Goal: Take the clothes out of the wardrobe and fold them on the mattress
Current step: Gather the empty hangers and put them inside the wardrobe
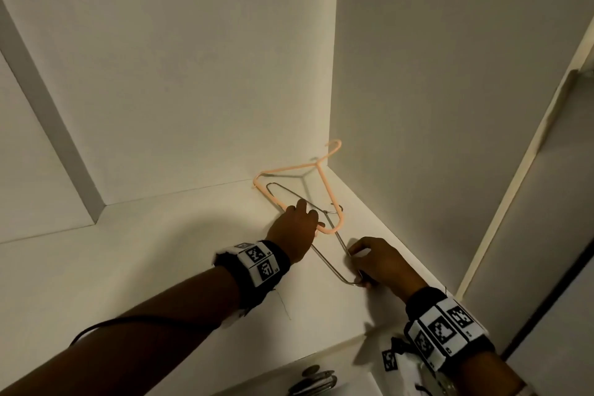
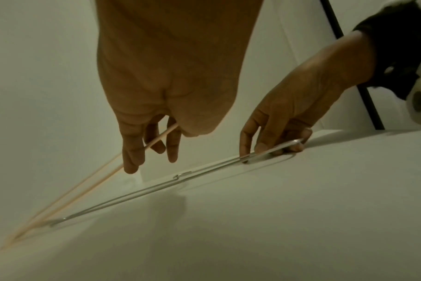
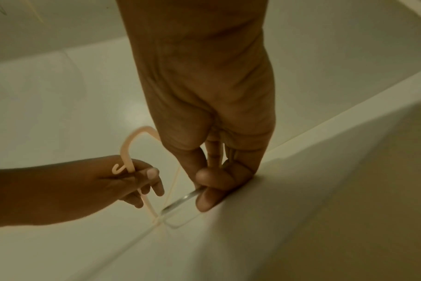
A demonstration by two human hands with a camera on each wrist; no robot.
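No clothes are in view. A peach plastic hanger [image 1: 289, 168] and a thin metal hanger [image 1: 329, 263] lie crossed in the right back corner of a white wardrobe shelf [image 1: 160, 251]. My left hand [image 1: 297, 228] grips the near end of the peach hanger [image 3: 126, 150], which is lifted a little off the shelf [image 2: 159, 137]. My right hand [image 1: 376, 259] pinches the near corner of the metal hanger [image 3: 180, 201] between thumb and fingers, low against the shelf. The metal hanger [image 2: 180, 175] otherwise lies flat.
The white back wall and right side wall [image 1: 418, 106] close the corner tightly around both hands. A wardrobe door [image 1: 530, 235] stands open at the right. Below the shelf's front edge some grey metal items [image 1: 313, 379] show, too dim to identify.
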